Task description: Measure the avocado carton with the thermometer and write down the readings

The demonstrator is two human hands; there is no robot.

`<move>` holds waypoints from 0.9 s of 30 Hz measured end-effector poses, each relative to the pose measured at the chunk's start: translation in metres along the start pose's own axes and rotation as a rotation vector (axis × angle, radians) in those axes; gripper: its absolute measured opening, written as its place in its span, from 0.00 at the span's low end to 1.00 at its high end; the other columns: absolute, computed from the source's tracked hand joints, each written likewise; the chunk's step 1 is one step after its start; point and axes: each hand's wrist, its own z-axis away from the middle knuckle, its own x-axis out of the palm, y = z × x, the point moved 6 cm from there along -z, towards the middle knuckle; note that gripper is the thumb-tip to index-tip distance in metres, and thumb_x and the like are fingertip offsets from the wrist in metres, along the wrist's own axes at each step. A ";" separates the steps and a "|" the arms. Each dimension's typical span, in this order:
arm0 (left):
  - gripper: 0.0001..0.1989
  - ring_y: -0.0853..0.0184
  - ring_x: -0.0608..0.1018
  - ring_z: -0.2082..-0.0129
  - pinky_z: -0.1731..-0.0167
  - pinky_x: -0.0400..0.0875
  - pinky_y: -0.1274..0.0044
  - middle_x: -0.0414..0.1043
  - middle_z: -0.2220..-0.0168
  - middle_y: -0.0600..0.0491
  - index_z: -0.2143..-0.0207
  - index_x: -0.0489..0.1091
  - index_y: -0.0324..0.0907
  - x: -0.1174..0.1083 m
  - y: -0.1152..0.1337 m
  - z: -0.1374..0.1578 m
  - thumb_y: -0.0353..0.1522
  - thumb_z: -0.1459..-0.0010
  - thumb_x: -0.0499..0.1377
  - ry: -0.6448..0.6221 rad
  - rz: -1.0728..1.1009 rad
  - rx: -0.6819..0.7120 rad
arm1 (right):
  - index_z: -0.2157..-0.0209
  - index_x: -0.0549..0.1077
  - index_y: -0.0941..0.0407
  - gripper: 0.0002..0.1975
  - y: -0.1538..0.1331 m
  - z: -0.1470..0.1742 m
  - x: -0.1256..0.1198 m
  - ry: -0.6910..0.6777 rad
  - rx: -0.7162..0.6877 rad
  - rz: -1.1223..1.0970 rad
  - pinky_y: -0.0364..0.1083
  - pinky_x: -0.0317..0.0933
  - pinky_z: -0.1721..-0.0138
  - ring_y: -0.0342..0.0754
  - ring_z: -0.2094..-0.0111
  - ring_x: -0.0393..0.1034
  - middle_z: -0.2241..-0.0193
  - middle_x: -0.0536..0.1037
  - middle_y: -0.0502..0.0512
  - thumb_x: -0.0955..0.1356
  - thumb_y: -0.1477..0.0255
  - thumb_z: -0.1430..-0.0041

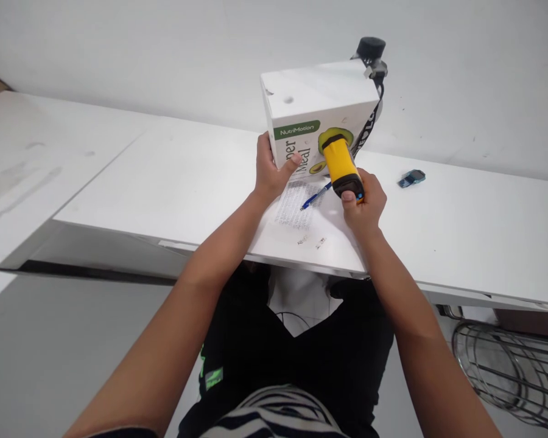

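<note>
My left hand [274, 167] grips the lower left side of a white box [322, 115] printed with "NutriMotion" and avocado pictures, its thumb across the front. The box is tilted above the white table. In my right hand [366, 201] is a yellow and black handheld device [341, 164], held up close in front of the box's avocado print. Whether the device touches the box, I cannot tell. Beneath them lies a sheet of handwritten paper [293, 210] with a blue pen [315, 198] across it.
Behind the box stands a black and grey object [371, 55] with a lettered black strap [368, 131]. A small teal gadget [411, 178] lies to the right on the white table [475, 225]. Below the table's right side is a metal wire rack [516, 365]. A wall rises behind.
</note>
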 end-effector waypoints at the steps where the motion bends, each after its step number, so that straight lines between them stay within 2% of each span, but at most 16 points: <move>1: 0.39 0.50 0.75 0.40 0.43 0.72 0.53 0.68 0.47 0.47 0.38 0.62 0.55 0.000 -0.001 0.000 0.62 0.46 0.61 -0.011 0.007 -0.009 | 0.47 0.74 0.55 0.40 0.000 0.000 0.000 -0.005 0.002 0.005 0.55 0.70 0.60 0.56 0.62 0.74 0.63 0.76 0.60 0.53 0.38 0.34; 5: 0.40 0.51 0.76 0.42 0.43 0.73 0.54 0.68 0.48 0.47 0.39 0.62 0.53 -0.001 -0.002 -0.001 0.62 0.47 0.60 -0.024 0.010 -0.029 | 0.46 0.74 0.55 0.41 0.004 0.000 0.001 -0.026 0.012 0.014 0.55 0.69 0.59 0.57 0.60 0.74 0.63 0.75 0.61 0.52 0.37 0.34; 9: 0.41 0.50 0.75 0.40 0.42 0.72 0.53 0.67 0.46 0.46 0.38 0.61 0.54 0.000 -0.001 -0.001 0.63 0.47 0.61 -0.028 0.024 -0.035 | 0.46 0.74 0.54 0.40 0.005 0.000 0.002 -0.033 0.005 -0.012 0.54 0.69 0.59 0.58 0.58 0.74 0.62 0.74 0.60 0.52 0.38 0.33; 19: 0.42 0.48 0.71 0.36 0.40 0.69 0.52 0.66 0.44 0.46 0.36 0.59 0.55 0.002 -0.002 0.000 0.62 0.47 0.61 -0.047 0.039 -0.051 | 0.54 0.75 0.56 0.39 0.001 -0.003 -0.001 0.009 0.022 -0.005 0.53 0.70 0.63 0.53 0.65 0.75 0.67 0.75 0.57 0.52 0.37 0.33; 27: 0.39 0.53 0.75 0.41 0.42 0.73 0.58 0.69 0.47 0.47 0.40 0.62 0.52 -0.003 0.007 0.000 0.61 0.46 0.62 0.004 0.024 -0.056 | 0.47 0.72 0.56 0.38 0.006 0.002 0.007 0.033 0.114 -0.112 0.56 0.72 0.59 0.56 0.59 0.75 0.60 0.76 0.60 0.53 0.40 0.32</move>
